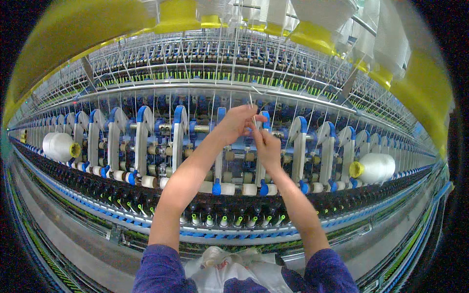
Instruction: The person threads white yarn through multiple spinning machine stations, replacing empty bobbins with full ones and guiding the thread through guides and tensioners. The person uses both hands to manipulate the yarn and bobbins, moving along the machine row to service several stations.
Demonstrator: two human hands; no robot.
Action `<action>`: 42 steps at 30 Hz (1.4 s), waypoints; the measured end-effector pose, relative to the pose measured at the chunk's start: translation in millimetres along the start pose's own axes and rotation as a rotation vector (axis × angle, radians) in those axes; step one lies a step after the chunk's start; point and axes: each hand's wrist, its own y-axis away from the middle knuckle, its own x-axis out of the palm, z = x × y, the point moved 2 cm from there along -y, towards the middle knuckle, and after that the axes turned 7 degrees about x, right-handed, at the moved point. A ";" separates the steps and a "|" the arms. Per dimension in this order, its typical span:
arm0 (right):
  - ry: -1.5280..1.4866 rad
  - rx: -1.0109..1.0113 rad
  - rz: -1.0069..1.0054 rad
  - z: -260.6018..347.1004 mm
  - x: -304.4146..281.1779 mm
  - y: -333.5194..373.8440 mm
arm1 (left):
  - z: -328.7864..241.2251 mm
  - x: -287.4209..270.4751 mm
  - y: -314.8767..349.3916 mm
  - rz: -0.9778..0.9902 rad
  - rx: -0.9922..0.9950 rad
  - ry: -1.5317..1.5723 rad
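Note:
Both my hands are raised together in front of the spinning machine, close to a white arm with a blue cap (264,119). My left hand (237,123) has its fingers bent and pinched around a thin white strand of roving (251,98) that runs down from above. Just below and to the right, my right hand (268,147) reaches up with thumb and finger closed at the same strand, its fingertips meeting those of the left. The fingers hide the strand's lower end.
A white bobbin of roving (57,146) lies on the machine at left, another (378,168) at right. A row of white-and-blue arms (179,141) spans the machine above spindles with green tops (224,220). A metal rail (195,86) crosses behind; yellow-edged bobbins hang overhead.

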 end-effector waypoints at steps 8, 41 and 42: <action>-0.040 -0.776 0.431 41.9 -15.4 105.6 | -3.8 -37.5 -31.1 -0.165 -0.027 0.064; -0.046 0.222 -0.247 -37.6 -11.7 47.6 | 43.7 -3.1 20.6 0.030 -0.173 -0.630; -0.066 0.148 -0.247 -33.6 -16.2 51.1 | 44.6 -6.0 20.7 -0.011 -0.097 -0.614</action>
